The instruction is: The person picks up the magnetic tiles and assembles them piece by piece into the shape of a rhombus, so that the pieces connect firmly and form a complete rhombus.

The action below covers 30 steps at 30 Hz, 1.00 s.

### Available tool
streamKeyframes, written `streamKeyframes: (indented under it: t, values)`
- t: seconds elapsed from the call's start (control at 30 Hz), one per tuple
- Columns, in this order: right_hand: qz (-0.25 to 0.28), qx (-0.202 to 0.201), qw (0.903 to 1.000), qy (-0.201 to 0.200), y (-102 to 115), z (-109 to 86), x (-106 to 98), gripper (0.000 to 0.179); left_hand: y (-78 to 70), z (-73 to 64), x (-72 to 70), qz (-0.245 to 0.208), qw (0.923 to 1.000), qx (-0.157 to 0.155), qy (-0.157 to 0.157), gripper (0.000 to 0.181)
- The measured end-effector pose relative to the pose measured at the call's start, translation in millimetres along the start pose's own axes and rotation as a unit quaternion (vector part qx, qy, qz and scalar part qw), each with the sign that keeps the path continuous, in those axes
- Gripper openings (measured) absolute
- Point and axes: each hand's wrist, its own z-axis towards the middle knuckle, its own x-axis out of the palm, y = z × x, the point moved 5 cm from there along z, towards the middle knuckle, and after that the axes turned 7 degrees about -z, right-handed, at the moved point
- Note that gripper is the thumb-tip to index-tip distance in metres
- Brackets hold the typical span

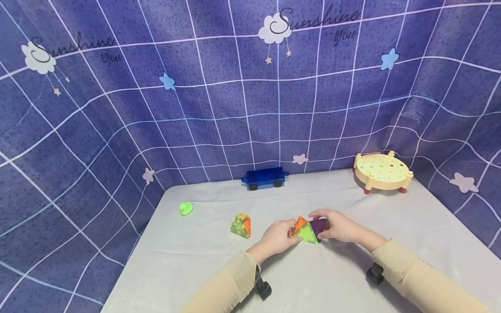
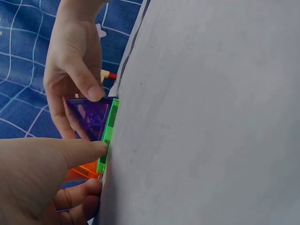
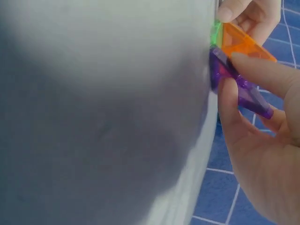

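Observation:
Translucent triangular magnetic tiles stand together between the two hands at the middle of the table. My left hand holds the left side of the group, its thumb against the green tile and its fingers by the orange tile. From the other side, my right hand pinches the purple tile between thumb and fingers. The purple tile leans upright along the green tile's edge in the left wrist view, where the green tile lies low at the table surface. Part of the orange tile is hidden behind the left thumb there.
Left of the hands stands a small pyramid of green and orange tiles. A green toy duck sits at the far left. A blue wheeled toy wagon is at the back, and a cream toy stand with red-tipped legs at the back right.

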Motion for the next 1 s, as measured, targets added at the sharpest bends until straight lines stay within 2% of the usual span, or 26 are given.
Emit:
streamKeyframes:
  t: [0.2,0.43,0.67,0.9,1.0]
  values:
    - [0.077,-0.008,0.9961,0.043,-11.2,-0.5,7.4,0.068,-1.0,0.4,-1.6,0.011,0.9997,0.011,-0.018,0.011]
    - [0.155,-0.028,0.9849,0.072,-14.4,2.8,10.6,0.066,-4.5,0.7,-4.6,0.011,0.9997,0.012,-0.016,0.005]
    - [0.179,-0.025,0.9798,0.085,-11.5,3.7,12.6,0.067,-5.2,-0.2,-4.4,0.011,0.9998,0.013,-0.011,0.006]
    - [0.183,-0.034,0.9786,0.088,-15.4,4.5,16.0,0.072,-6.4,-1.4,-2.3,0.015,0.9999,0.001,0.003,0.027]
    - [0.181,-0.043,0.9787,0.088,-14.2,4.5,16.4,0.071,-7.4,-1.4,-2.2,0.022,0.9997,0.002,0.005,0.029]
